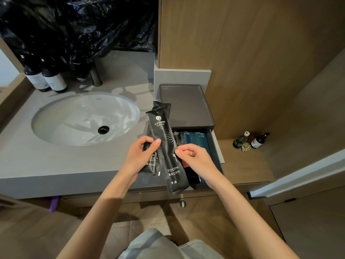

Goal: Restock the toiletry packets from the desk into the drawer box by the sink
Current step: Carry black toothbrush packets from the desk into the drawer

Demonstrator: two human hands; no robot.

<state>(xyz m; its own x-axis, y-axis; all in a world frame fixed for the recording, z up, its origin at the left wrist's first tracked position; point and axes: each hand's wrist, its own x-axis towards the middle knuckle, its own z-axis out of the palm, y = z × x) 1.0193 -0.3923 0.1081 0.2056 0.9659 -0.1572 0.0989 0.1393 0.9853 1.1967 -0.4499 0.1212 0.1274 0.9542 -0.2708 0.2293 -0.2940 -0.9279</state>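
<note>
Two long black toothbrush packets are held above the counter's front edge. My left hand (142,156) grips the rear packet (151,163). The front packet (166,146), printed "TOOTH BRUSH", leans against it, and my right hand (194,157) pinches its right edge. Just behind them the dark drawer box (186,105) stands beside the sink (84,118). Its drawer (217,146) is pulled out toward me and holds black and teal packets (196,139), partly hidden by my right hand.
Two dark bottles (46,79) and a faucet (96,75) stand behind the sink, under a black plastic bag (78,25). A wood panel wall rises right of the box. Small bottles (250,140) sit on a low wood ledge at right. A purple object (53,203) hangs under the counter.
</note>
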